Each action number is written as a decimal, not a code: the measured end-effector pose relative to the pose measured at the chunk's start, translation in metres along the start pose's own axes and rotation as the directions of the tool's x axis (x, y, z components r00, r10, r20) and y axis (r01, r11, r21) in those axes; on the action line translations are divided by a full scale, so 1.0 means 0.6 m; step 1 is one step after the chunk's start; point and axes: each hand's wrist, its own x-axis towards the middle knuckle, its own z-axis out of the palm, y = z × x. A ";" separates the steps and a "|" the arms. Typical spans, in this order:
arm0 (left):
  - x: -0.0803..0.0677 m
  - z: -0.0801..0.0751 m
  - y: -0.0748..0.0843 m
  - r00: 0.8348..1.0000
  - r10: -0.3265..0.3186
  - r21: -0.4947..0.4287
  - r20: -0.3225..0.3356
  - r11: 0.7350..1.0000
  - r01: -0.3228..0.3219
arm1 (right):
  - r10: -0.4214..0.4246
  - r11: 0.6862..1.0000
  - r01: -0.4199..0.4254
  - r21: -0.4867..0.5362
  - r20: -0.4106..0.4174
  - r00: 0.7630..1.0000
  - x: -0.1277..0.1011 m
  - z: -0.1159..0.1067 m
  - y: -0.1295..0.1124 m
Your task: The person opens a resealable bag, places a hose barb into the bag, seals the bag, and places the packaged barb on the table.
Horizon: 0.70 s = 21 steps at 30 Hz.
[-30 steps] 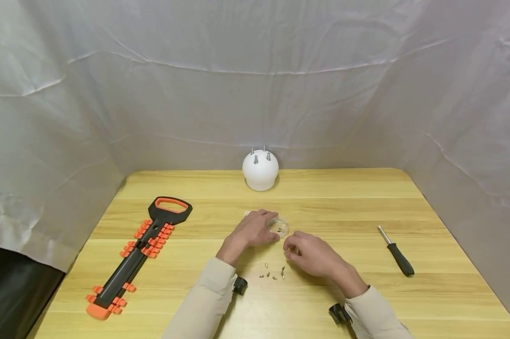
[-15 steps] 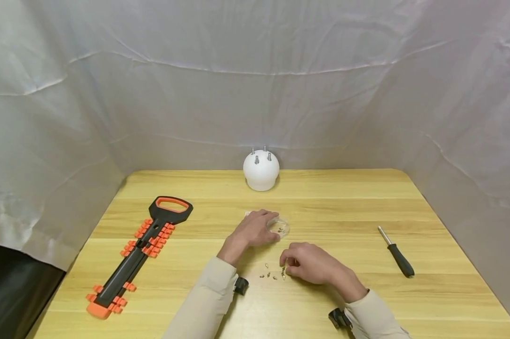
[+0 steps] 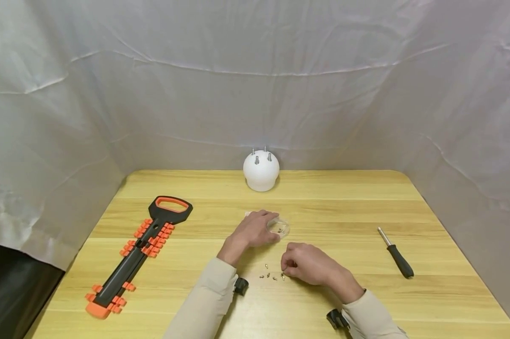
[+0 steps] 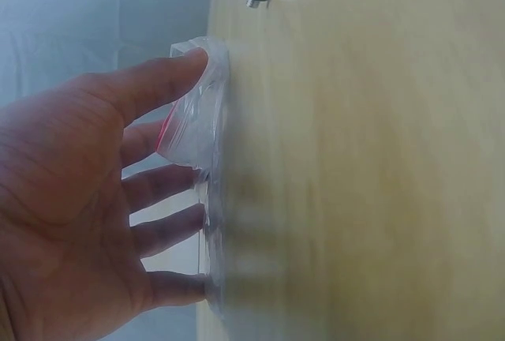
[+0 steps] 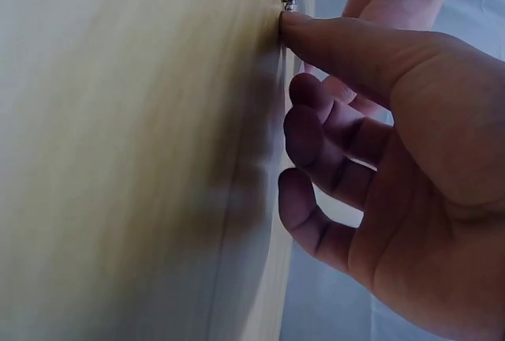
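Left hand [image 3: 254,229] rests on a clear plastic bag [image 3: 279,227] at mid-desk, fingers [image 4: 162,84] spread and fairly straight, pressing it flat to the desk [image 3: 339,207]. Right hand [image 3: 307,263] sits just nearer, fingers [image 5: 347,45] curled, tips down on the end one of a few small screws [image 3: 273,276] scattered on the wood. Whether a screw is actually pinched, cannot tell.
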 end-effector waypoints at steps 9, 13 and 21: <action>-0.001 0.000 0.000 1.000 -0.007 -0.003 0.001 1.000 0.007 | -0.003 0.999 0.002 -0.039 -0.012 1.000 -0.006 -0.005 0.008; -0.002 -0.001 0.002 1.000 -0.007 -0.010 0.003 1.000 0.007 | 0.040 0.999 -0.041 -0.032 -0.023 0.999 -0.010 -0.008 0.018; -0.003 -0.002 0.004 1.000 -0.011 -0.032 0.009 0.999 0.011 | 0.134 0.987 -0.127 0.098 -0.071 0.988 -0.014 -0.021 0.040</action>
